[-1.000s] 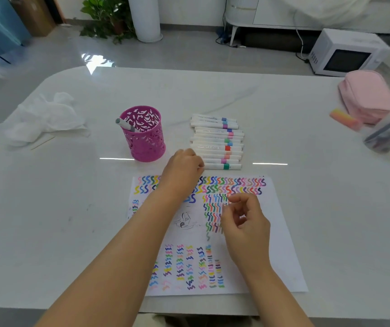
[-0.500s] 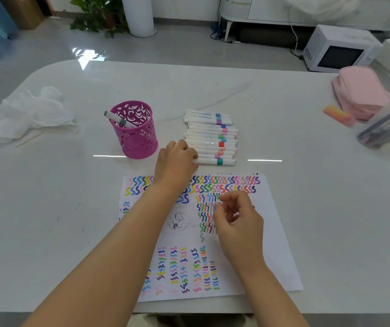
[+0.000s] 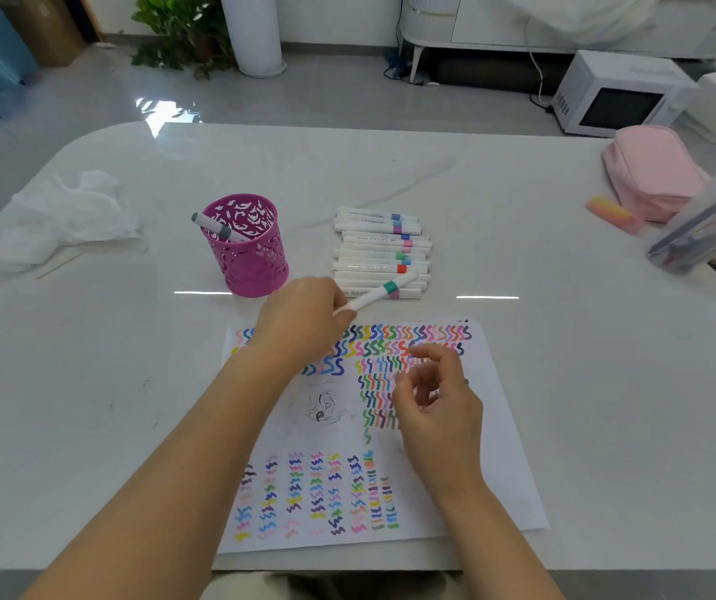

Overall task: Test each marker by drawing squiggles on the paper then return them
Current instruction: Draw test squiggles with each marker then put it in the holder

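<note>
Left hand (image 3: 304, 313) grips green-banded marker (image 3: 380, 292) over paper (image 3: 494, 426); right hand (image 3: 438, 409) loosely curled, holding nothing.

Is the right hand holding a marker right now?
No, the right hand is empty, fingers loosely curled over the paper; the left hand grips the teal-banded marker.

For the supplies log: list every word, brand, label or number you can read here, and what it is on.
Nothing reads clearly.
Marker row: faint print along the barrels, too blurred.
Green-banded marker in the left hand: no legible print.
Microwave: marks too small to read.
Paper: squiggles and a sketch only, no words.
</note>
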